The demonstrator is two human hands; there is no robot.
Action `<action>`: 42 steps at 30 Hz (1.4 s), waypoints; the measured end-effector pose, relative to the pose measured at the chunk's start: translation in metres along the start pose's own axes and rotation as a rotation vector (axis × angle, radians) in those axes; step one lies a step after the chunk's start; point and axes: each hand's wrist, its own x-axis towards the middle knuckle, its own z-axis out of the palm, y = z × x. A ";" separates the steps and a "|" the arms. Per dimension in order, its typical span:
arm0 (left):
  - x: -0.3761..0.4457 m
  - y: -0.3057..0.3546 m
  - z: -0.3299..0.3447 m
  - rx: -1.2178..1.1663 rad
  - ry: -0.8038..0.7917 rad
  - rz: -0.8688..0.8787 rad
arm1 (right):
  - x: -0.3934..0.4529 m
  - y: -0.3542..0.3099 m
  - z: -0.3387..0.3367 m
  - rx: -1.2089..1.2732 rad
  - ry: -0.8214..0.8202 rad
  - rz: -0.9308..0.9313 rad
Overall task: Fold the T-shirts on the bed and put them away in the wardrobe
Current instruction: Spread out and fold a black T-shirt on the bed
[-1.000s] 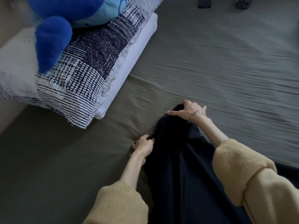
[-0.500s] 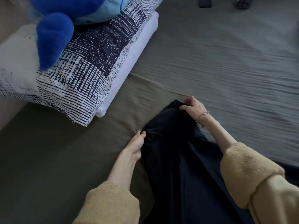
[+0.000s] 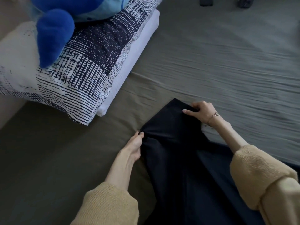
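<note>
No text, label, brand, number or sign can be read anywhere in this view. The pillow [image 3: 84, 69] at 10 o'clock carries only a woven-looking print of dark blue lines and dots on white, with no letters in it. The blue plush toy [image 3: 55, 36] at 11 o'clock shows plain colour. The dark T-shirt [image 3: 178, 151] at 6 o'clock shows no print or tag. The 2 small dark objects [image 3: 206, 1] at 1 o'clock, on the far edge of the bed, are too small and cut off to read.
</note>
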 end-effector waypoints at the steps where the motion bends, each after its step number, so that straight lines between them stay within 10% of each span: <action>1: 0.001 0.000 -0.001 -0.009 0.000 -0.006 | -0.001 -0.001 -0.003 -0.005 -0.073 0.046; 4: 0.001 -0.001 -0.001 0.006 -0.005 -0.009 | -0.002 0.001 -0.011 -0.052 -0.378 0.003; 9: 0.000 -0.001 0.000 0.018 0.005 -0.003 | -0.006 0.013 -0.020 0.215 -0.332 -0.083; 23: -0.004 -0.009 -0.014 -0.041 -0.141 0.050 | -0.046 0.015 0.011 -0.196 0.449 -0.021; 32: -0.069 -0.049 -0.069 0.228 0.044 0.181 | -0.127 -0.072 0.062 -0.042 -0.031 -0.464; 42: -0.134 -0.117 -0.099 0.867 -0.103 0.102 | -0.181 -0.104 0.091 -0.562 -0.222 -0.515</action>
